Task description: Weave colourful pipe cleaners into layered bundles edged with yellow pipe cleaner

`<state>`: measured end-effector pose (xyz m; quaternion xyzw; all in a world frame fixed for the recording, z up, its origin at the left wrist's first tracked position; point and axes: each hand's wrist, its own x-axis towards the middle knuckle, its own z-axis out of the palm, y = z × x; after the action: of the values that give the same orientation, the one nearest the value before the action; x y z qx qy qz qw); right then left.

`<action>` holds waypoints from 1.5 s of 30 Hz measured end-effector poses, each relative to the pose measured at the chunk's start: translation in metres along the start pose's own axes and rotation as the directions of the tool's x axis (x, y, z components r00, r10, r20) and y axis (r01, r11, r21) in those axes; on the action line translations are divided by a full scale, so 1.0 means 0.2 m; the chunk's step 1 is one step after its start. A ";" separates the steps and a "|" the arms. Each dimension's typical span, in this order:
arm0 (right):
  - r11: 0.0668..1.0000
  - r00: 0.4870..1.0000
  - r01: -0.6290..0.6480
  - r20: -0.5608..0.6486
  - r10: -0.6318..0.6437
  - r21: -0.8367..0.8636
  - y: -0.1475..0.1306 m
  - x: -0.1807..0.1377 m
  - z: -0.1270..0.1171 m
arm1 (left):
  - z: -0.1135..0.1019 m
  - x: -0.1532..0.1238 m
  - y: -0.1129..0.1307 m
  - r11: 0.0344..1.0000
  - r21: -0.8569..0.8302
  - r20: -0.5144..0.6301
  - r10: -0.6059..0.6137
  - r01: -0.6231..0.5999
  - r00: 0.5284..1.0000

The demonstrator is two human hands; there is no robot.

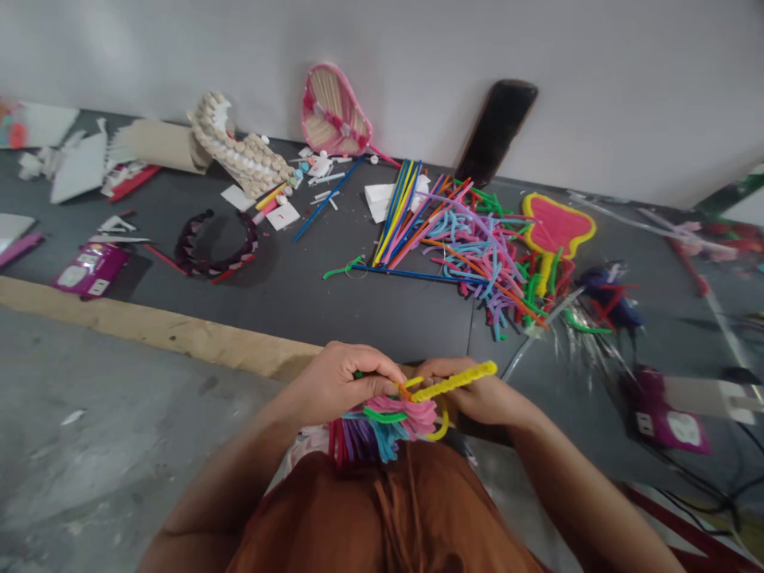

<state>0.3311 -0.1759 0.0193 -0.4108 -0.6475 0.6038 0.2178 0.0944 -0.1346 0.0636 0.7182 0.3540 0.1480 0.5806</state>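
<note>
Close to my body, both hands work on a bundle of bent pipe cleaners (382, 436) in pink, red, purple and blue, with a green piece across it. My left hand (349, 374) is closed, thumb and finger pinching near a short orange pipe cleaner (405, 391). From there a thick twisted yellow pipe cleaner (457, 381) sticks out up and to the right, across my right hand (471, 395). My right fingers are curled behind it around the yellow strands; their tips are partly hidden. A yellow loop hangs at the bundle's right side.
Loose pipe cleaners (477, 247) are heaped on the dark table (286, 298). Behind stand a pink fan (334, 111) and a phone (498, 127) leaning on the wall. A pink-yellow fan shape (558, 227), a dark headband (215, 247) and purple packs (92, 269) lie around.
</note>
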 end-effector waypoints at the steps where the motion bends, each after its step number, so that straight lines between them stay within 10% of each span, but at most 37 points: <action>1: 1.000 1.000 -0.020 0.007 0.020 0.021 0.01 0.00 0.00 | 0.00 0.00 0.00 1.000 -0.003 0.001 -0.012 0.012 1.000; 29: 0.898 0.990 -0.139 0.092 0.111 0.417 0.05 -0.02 0.08 | 0.02 0.00 0.04 0.998 0.010 -0.044 -0.060 0.060 0.997; 38: 0.971 0.957 0.198 0.186 -0.220 0.133 -0.06 0.03 0.12 | 0.05 0.01 0.06 0.997 0.024 0.000 -0.068 0.068 0.998; 45: 0.990 0.999 0.024 -0.050 -0.017 0.140 -0.06 -0.02 0.14 | 0.02 0.01 0.04 0.996 0.065 0.116 -0.064 0.057 0.991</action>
<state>0.3075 -0.1954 0.0274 -0.4022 -0.6022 0.6355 0.2680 0.1006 -0.1374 0.0702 0.7322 0.3449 0.0764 0.5823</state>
